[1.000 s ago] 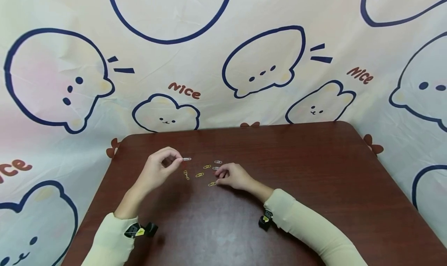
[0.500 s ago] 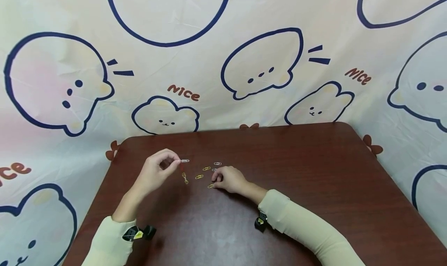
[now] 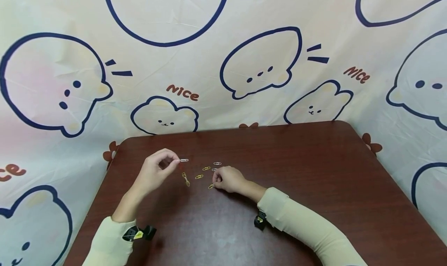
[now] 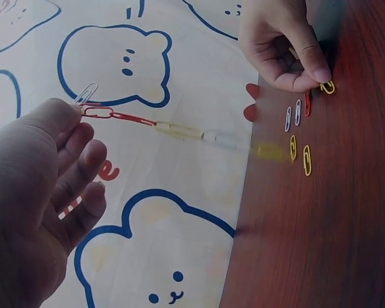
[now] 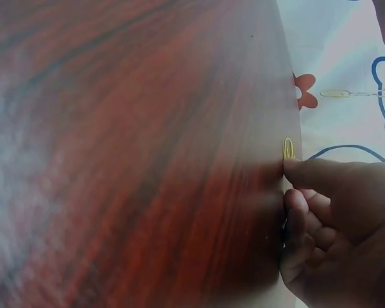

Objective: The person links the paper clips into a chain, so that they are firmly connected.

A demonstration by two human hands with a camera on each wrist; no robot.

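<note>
My left hand (image 3: 156,172) pinches a white paper clip (image 3: 184,160) between thumb and forefinger. From it hangs a chain of linked paper clips; in the left wrist view a red paper clip (image 4: 99,113) follows the white one, then more in red, yellow and white. The chain's lower end is blurred there; in the head view its yellow and white lower links (image 3: 186,178) hang over the tabletop. To the right, my right hand (image 3: 230,179) pinches a yellow paper clip (image 5: 288,147) by one end, its looped end sticking out past the fingertips.
Between the hands, loose paper clips lie on the brown table (image 3: 314,188): two yellow ones (image 3: 199,177), two white ones (image 3: 217,163) and a red one (image 4: 308,102) beside the right fingers. A cartoon-printed cloth (image 3: 206,72) hangs behind the table's far edge.
My right hand has shifted slightly left with the yellow paper clip. The hanging chain sways a little; the left hand keeps its pinch almost in place.
</note>
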